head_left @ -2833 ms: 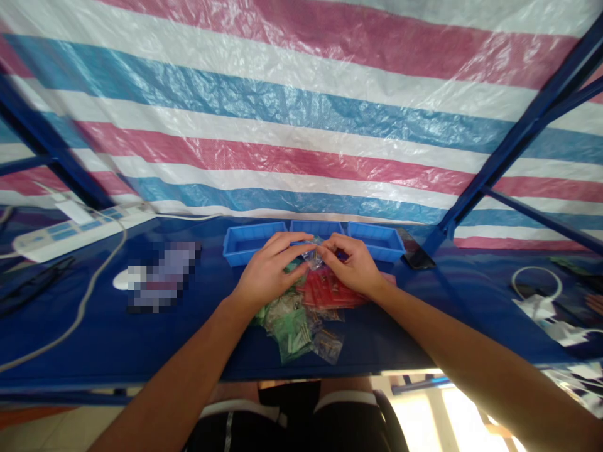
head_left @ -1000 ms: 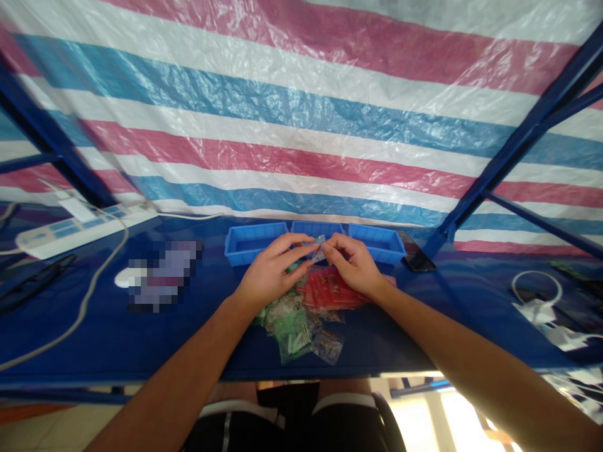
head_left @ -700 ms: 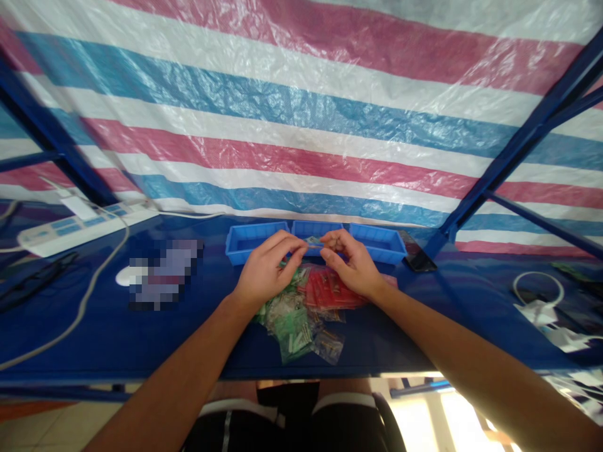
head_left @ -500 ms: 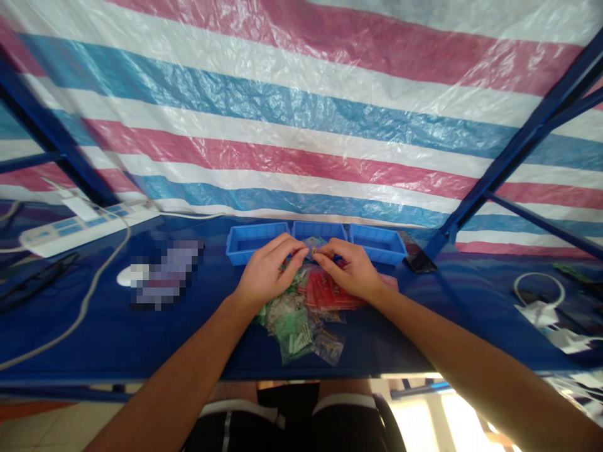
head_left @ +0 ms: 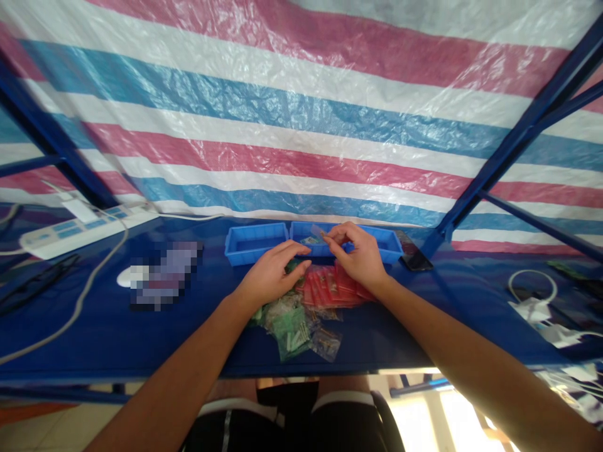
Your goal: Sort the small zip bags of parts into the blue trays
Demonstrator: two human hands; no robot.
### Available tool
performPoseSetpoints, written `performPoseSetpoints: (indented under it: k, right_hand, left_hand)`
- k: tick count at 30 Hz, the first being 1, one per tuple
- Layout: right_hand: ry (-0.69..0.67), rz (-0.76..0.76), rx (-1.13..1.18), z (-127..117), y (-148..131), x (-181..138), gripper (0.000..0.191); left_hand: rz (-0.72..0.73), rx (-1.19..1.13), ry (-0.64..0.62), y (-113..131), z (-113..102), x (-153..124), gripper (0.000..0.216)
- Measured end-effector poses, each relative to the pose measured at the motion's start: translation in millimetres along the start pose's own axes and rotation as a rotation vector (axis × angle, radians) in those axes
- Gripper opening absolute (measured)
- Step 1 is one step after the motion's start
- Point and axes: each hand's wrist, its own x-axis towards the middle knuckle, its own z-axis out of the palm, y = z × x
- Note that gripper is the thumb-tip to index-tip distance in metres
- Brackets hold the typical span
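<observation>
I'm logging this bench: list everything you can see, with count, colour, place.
Table: one, blue, beneath
Trays: three, blue, table's back
Tray packet: count unclear, clear, middle tray
Red bags: several, red, centre
Green bags: several, green, left of red
Clear bags: several, clear, below red bags
Phone: one, black, right of trays
Power strip: one, white, back left
Blurred item: one, purplish, left
Round thing: one, white, beside blurred item
Cables: several, white, both sides
Sheet: one, red-white-blue, backdrop
Frame: one, blue, both sides
Left hand: one, bare, beside green bags
Right hand: one, bare, pinching clear packet
</observation>
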Motion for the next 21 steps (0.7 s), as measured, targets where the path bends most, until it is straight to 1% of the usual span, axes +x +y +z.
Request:
performPoseSetpoints:
  k: [3,6,9,11,15,17,21]
  right_hand:
    - [-0.043,-0.11,-0.113,-4.6,8.3,1.5,0.011]
    - [-0.104,-0.169,-0.227,-6.5,17.3,2.0,0.019]
    - [-0.214,-0.159,-0.305,-4.5,26.0,1.8,0.025]
    - [-0.265,-0.128,-0.312,-2.1,30.5,1.2,0.028]
    - [-0.277,-0.096,-0.308,0.8,33.0,-0.3,0.023]
    - [-0.269,-0.105,-0.308,1.2,31.5,-1.0,0.019]
    - [-0.231,-0.139,-0.288,1.5,26.6,-2.1,0.015]
  left_hand:
    - [-0.017,-0.012,-0.045,1.1,-0.3,0.4,0.036]
    - [-0.028,-0.005,-0.071,2.4,0.2,0.1,0.045]
    - [-0.014,0.019,-0.083,0.8,2.4,-0.7,0.051]
    - [-0.003,0.029,-0.083,-1.8,4.2,-1.1,0.051]
    - [0.011,0.037,-0.054,-7.4,6.0,-1.1,0.039]
    - [0.025,0.04,-0.035,-8.7,5.5,-1.1,0.033]
    - [0.069,0.052,0.027,-8.5,4.2,-0.7,0.029]
